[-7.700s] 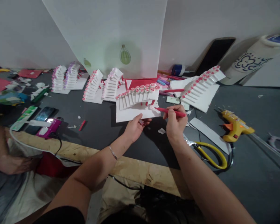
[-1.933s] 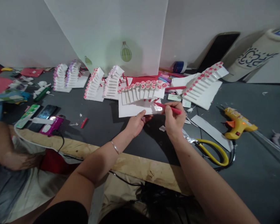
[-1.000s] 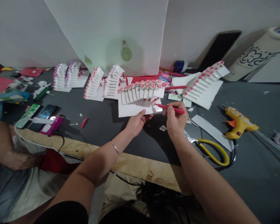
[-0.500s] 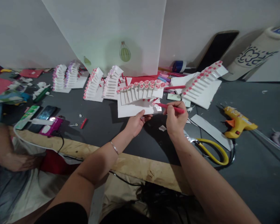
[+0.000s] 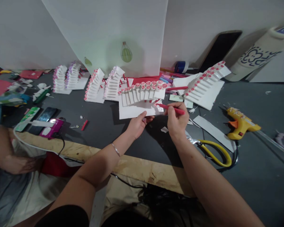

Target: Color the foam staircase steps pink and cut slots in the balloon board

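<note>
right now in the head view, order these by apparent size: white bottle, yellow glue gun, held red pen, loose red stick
White bottle, partly out of frame
Yellow glue gun
Red pen in the right hand
Loose red stick

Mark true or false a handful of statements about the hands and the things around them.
1. The right hand holds a red pen. True.
2. The left hand holds scissors. False: the left hand grips the front edge of the base of a white stair-shaped model.
3. The yellow-handled scissors lie nearer the person than the yellow glue gun. True.
4. The pen's tip points away from the model. False: it is at the right part of its base.
5. The patterned bottle is at the far left. False: the patterned bottle is at the back right.
</note>
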Available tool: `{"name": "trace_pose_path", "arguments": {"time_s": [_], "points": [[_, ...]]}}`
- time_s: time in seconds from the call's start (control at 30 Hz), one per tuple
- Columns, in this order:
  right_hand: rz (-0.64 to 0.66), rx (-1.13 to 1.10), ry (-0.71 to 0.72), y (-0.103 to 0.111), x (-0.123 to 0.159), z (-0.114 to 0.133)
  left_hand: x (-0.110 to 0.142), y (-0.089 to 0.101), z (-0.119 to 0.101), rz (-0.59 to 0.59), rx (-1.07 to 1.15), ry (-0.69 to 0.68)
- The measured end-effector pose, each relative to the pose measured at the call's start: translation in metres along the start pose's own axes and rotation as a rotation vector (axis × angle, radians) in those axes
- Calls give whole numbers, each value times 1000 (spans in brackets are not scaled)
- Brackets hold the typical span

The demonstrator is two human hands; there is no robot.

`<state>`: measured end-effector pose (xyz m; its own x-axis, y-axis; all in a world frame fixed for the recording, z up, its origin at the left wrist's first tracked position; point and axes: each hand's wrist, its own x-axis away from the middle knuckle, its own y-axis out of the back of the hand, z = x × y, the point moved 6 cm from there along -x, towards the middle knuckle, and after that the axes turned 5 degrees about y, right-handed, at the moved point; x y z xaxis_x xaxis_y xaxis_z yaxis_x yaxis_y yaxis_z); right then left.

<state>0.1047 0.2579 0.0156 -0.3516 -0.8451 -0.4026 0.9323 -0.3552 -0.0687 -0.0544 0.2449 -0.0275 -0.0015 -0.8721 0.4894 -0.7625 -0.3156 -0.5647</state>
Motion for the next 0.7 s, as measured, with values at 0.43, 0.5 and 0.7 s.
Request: {"name": "trace_pose_path", "arguments": {"time_s": [0.43,0.5,0.7], "points": [[-36,-10,2,2,0,1,1,-2,0,-2,2,13],[-27,-6,6,1,-1,1,1,-2,0,-3,2,12],[-17,-8,14,2,0,1,0,0,0,-6,4,0]]}}
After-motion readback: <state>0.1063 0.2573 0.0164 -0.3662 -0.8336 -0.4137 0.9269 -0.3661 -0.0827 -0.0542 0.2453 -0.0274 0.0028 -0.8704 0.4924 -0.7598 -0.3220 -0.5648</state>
